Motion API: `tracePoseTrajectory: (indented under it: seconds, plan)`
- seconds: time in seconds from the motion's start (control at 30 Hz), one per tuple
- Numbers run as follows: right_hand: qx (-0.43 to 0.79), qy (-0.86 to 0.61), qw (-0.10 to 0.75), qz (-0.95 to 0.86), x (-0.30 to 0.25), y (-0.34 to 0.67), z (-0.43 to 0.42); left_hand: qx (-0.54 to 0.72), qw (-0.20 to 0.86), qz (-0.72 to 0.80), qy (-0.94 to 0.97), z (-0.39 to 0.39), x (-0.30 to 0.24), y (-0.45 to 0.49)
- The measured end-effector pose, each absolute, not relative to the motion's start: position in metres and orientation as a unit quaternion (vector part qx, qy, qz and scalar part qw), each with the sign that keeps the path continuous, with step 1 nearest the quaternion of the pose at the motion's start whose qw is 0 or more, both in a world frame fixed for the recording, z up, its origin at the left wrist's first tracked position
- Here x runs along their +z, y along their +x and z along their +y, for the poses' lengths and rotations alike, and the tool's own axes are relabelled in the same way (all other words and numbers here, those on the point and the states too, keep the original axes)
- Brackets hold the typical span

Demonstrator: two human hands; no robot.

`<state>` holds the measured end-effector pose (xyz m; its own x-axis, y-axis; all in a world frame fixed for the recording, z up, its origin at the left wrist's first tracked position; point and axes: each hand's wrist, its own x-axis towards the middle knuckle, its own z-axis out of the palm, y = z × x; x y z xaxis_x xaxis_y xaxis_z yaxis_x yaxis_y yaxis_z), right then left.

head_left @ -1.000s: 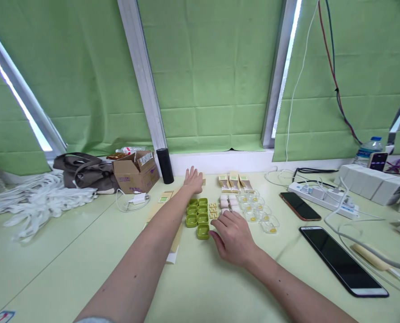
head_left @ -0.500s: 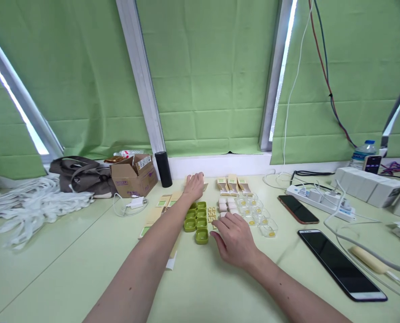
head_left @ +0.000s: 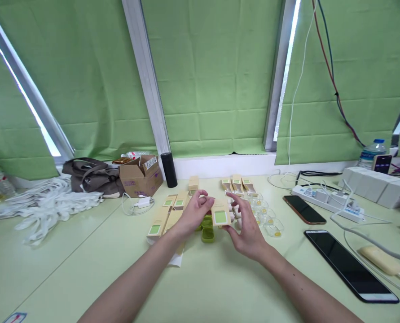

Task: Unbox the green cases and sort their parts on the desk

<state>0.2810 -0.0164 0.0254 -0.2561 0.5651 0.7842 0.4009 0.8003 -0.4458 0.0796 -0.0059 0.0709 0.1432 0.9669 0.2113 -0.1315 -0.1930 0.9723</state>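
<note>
A small beige cardboard box (head_left: 221, 206) with a green panel is upright between my hands, above the green square containers (head_left: 208, 235). My left hand (head_left: 197, 211) is closed on its left edge, thumb and fingers pinching it. My right hand (head_left: 246, 228) is at the box's right side with fingers apart and curved; its thumb is by the lower corner, and I cannot tell if it touches. Clear plastic containers (head_left: 274, 228) with yellow bits are just right of my right hand. Pale round pieces behind that hand are partly hidden.
Flat beige cartons (head_left: 157, 222) lie left of my left hand. Open beige boxes (head_left: 237, 184) stand farther back. Two phones (head_left: 351, 265) and a power strip (head_left: 327, 204) lie right. Left are white straps (head_left: 61, 202), a brown carton (head_left: 141, 177) and a black cylinder (head_left: 169, 169).
My left hand has come back from the far side of the table with the beige box. My right hand has moved slightly right and up beside it, its fingers wider apart.
</note>
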Motion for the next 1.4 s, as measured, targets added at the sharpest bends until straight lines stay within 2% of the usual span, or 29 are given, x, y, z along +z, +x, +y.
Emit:
tracePoseTrajectory:
  seconds: [0.2, 0.4, 0.57, 0.7, 0.77, 0.87, 0.93, 1.03, 1.13, 1.23, 1.33, 1.4]
  plan:
    - [0.173, -0.288, 0.538, -0.773, 0.023, 0.274, -0.025, 0.577, 0.585, 0.317, 0.474, -0.037, 0.061, 0.082]
    - [0.187, -0.261, 0.581, -0.748, 0.021, 0.272, -0.027, 0.48, 0.709, 0.23, 0.462, -0.048, 0.052, 0.082]
    - [0.191, -0.249, 0.584, -0.749, 0.022, 0.27, -0.031, 0.515, 0.673, 0.223, 0.482, -0.053, 0.048, 0.089]
    - [0.204, -0.286, 0.578, -0.737, 0.017, 0.267, -0.031, 0.595, 0.53, 0.305, 0.521, -0.052, 0.039, 0.091]
    - [0.209, -0.301, 0.582, -0.726, 0.013, 0.266, -0.028, 0.625, 0.387, 0.383, 0.56, -0.052, 0.033, 0.089]
    - [0.215, -0.313, 0.587, -0.715, 0.008, 0.266, -0.025, 0.606, 0.111, 0.458, 0.641, -0.052, 0.024, 0.081]
    - [0.226, -0.31, 0.588, -0.712, 0.007, 0.266, -0.024, 0.569, -0.045, 0.447, 0.688, -0.054, 0.022, 0.077]
    - [0.244, -0.289, 0.585, -0.717, 0.007, 0.266, -0.025, 0.535, -0.204, 0.396, 0.718, -0.056, 0.025, 0.073]
    - [0.243, -0.266, 0.578, -0.732, 0.007, 0.266, -0.029, 0.516, -0.308, 0.339, 0.724, -0.058, 0.03, 0.074]
    - [0.228, -0.255, 0.576, -0.742, 0.005, 0.266, -0.032, 0.501, -0.365, 0.3, 0.725, -0.059, 0.032, 0.074]
    - [0.209, -0.246, 0.574, -0.752, 0.003, 0.267, -0.033, 0.498, -0.384, 0.289, 0.722, -0.058, 0.03, 0.074]
    - [0.197, -0.242, 0.576, -0.756, 0.003, 0.268, -0.034, 0.508, -0.355, 0.297, 0.726, -0.058, 0.027, 0.074]
